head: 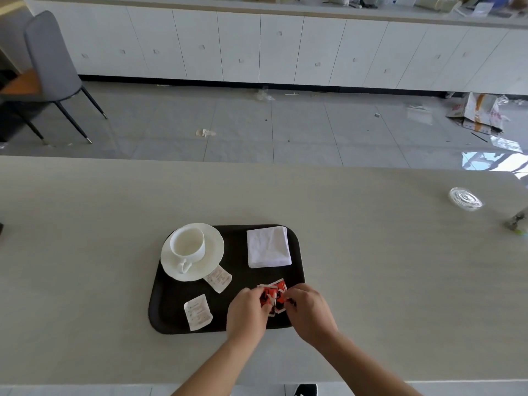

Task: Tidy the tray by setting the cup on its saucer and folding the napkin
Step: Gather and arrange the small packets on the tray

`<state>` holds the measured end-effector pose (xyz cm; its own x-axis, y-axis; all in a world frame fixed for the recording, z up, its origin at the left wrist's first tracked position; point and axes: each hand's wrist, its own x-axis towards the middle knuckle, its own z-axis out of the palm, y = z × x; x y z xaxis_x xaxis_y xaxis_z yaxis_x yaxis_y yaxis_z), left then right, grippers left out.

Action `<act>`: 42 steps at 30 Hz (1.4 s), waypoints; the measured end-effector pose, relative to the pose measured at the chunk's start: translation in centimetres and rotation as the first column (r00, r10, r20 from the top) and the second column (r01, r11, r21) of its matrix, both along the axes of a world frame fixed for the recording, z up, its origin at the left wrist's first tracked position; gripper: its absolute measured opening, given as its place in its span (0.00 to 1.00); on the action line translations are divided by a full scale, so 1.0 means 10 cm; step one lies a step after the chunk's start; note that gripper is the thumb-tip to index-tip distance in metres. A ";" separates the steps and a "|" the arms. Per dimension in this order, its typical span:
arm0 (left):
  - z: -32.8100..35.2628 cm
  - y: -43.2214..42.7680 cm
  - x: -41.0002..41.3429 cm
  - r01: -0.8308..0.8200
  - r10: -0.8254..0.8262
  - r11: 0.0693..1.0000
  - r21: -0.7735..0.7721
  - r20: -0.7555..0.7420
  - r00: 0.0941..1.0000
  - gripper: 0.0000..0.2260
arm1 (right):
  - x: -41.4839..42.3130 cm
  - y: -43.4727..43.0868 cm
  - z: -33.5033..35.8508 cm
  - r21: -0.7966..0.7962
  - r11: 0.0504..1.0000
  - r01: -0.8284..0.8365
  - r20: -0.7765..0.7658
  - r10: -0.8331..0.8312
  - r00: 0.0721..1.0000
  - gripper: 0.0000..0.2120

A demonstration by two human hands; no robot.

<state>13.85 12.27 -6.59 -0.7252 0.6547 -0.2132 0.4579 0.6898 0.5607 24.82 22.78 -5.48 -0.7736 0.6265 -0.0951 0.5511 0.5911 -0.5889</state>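
A black tray [171, 310] lies on the beige table. At its far left a white cup [187, 242] stands upright on a white saucer [211, 252], handle toward me. A folded white napkin [268, 246] sits at the tray's far right. Over the tray's near right corner, my left hand [247, 314] and my right hand [310, 311] both pinch red and white sachets [273, 295] between them. The sachets are partly hidden by my fingers.
Two white sachets lie on the tray, one [218, 278] beside the saucer and one [198, 312] near the front. A clear glass dish [465, 198] sits at the table's far right. Beyond the table's far edge are floor, a chair [48, 67] and cabinets.
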 end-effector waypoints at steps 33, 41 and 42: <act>0.02 -1.19 -0.72 -0.076 0.053 0.995 -0.069 -0.280 0.958 0.23 | -0.37 0.12 0.03 -0.058 0.998 0.012 0.309 0.007 0.951 0.11; -0.03 -1.10 -0.69 -0.142 0.131 0.989 -0.039 -0.206 0.970 0.20 | -0.35 0.05 -0.02 -0.123 0.991 0.056 0.306 -0.015 0.952 0.06; -0.03 -1.08 -0.69 -0.152 0.142 0.987 -0.040 -0.189 0.972 0.20 | -0.35 0.04 -0.03 -0.124 0.991 0.049 0.304 -0.009 0.953 0.06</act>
